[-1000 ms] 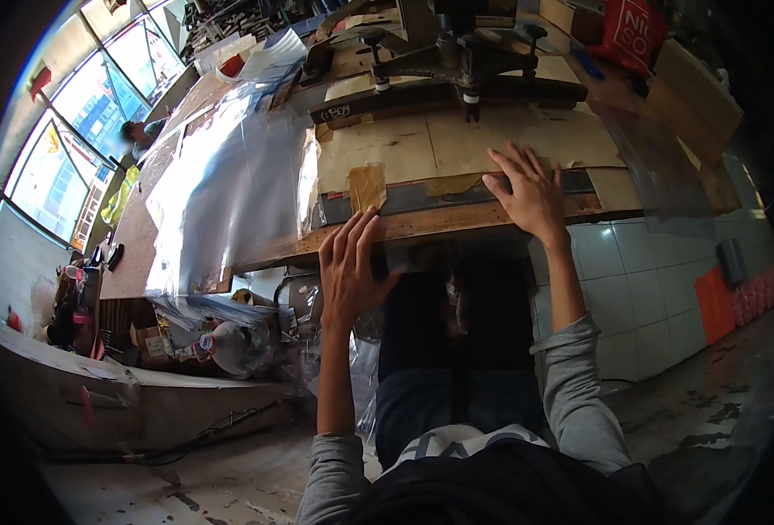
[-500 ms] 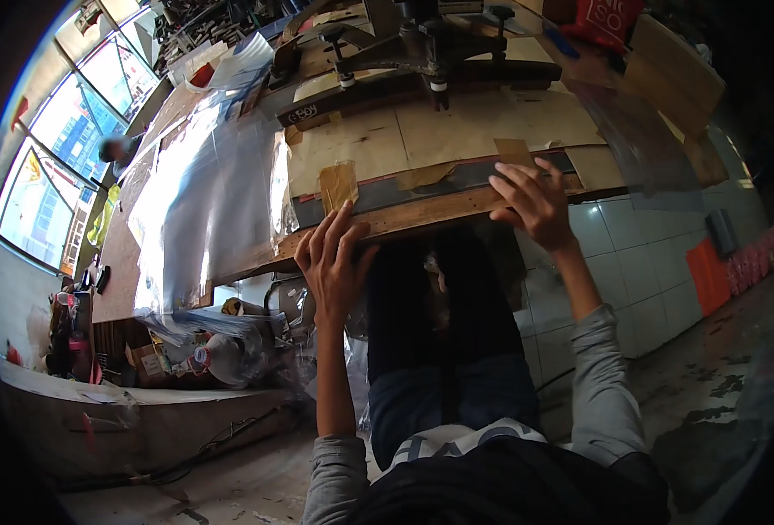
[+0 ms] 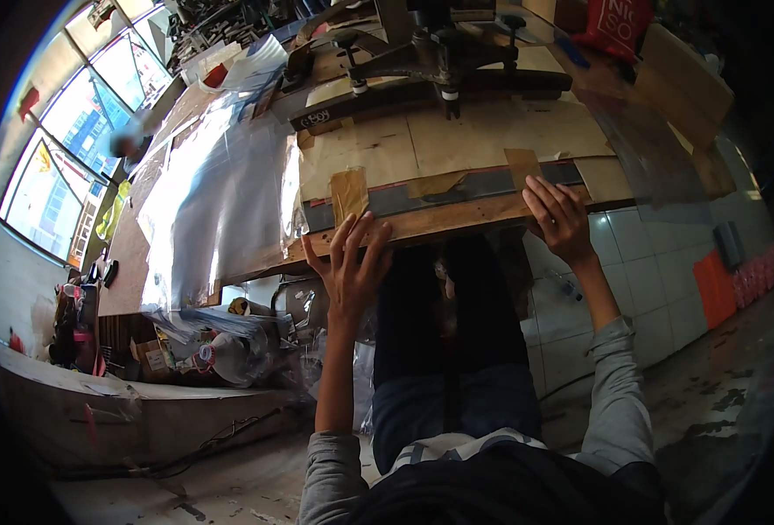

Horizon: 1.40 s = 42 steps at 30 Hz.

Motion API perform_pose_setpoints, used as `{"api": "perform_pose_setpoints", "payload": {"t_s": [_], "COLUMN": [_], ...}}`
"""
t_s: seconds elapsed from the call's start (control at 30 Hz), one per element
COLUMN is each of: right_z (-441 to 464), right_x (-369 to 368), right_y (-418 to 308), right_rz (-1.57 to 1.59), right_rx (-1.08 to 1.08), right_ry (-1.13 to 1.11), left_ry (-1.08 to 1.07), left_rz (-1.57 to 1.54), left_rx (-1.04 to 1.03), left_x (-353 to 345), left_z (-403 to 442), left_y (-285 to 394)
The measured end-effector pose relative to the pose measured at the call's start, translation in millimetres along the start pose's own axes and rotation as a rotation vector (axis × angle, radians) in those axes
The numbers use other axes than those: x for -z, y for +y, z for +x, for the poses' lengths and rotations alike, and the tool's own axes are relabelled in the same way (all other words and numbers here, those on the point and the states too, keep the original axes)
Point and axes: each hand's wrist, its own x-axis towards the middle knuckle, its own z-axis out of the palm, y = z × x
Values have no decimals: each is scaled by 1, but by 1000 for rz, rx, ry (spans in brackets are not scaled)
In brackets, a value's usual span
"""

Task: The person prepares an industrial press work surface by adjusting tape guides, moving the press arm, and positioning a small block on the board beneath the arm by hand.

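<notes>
At the near edge of the workbench, my left hand (image 3: 354, 262) is open, its fingers spread and fingertips at the lower end of a brown tape strip (image 3: 349, 191). My right hand (image 3: 565, 220) rests at the bench edge farther right, fingers extended close together, below a second tape strip (image 3: 523, 164). Nothing shows in either hand. Between the hands, a long dark grey strip (image 3: 395, 201) with a thin red line lies along the wooden edge (image 3: 457, 213). Another brown tape piece (image 3: 437, 185) sits across its upper border.
Beyond the strip stands a dark metal clamp-like frame (image 3: 446, 66) with a long bar (image 3: 492, 86) over pale boards. Shiny clear plastic sheets (image 3: 220, 192) cover the left side. Another clear sheet (image 3: 649, 144) and a red bag (image 3: 616, 26) are at right. A blurred person (image 3: 129, 144) is by the windows.
My right hand has moved right and down toward the bench edge, its fingers drawing closer together. My left hand has shifted slightly, still at the left tape strip. The view has shifted a little.
</notes>
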Motion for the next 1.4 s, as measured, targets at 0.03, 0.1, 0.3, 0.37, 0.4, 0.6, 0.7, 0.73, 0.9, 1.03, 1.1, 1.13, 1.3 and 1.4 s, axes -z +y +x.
{"api": "perform_pose_setpoints", "payload": {"t_s": [0.03, 0.1, 0.3, 0.37, 0.4, 0.6, 0.7, 0.73, 0.9, 1.03, 1.1, 1.13, 1.3, 1.4], "right_z": [-1, -3, -17, -19, -21, -24, -31, -35, -27, -24, -25, -25, -27, -26], "right_x": [-1, -4, -31, -41, -45, -53, -58, -58, -49, -48, -48, -48, -48, -47], "right_y": [-1, -4, -12, -13, -13, -12, -12, -12, -22, -25, -26, -26, -26, -27], "right_rz": [-1, -5, -61, -94, -108, -152, -162, -166, -137, -134, -122, -117, -121, -116], "right_rx": [-11, -36, -128, -143, -146, -165, -179, -185, -242, -260, -270, -276, -281, -282], "right_ry": [11, 32, 167, 225, 241, 275, 253, 241, 264, 269, 263, 261, 257, 255], "left_ry": [18, 54, 243, 328, 342, 415, 457, 447, 469, 470, 463, 459, 457, 452], "left_rz": [4, 11, 57, 31, 43, 31, 42, 38, 2, -23, -45, -49, -79, -97], "left_rx": [-10, -33, 40, 105, 123, 154, 142, 141, 178, 204, 227, 234, 255, 258], "left_x": [-5, -11, -34, -43, -45, -55, -64, -65, -65, -65, -64, -63, -61, -60], "left_z": [-3, -6, -12, -13, -13, -13, -14, -16, -14, -13, -13, -13, -11, -11], "left_y": [-3, -7, 4, 10, 13, 16, 13, 12, 17, 21, 23, 24, 28, 28]}}
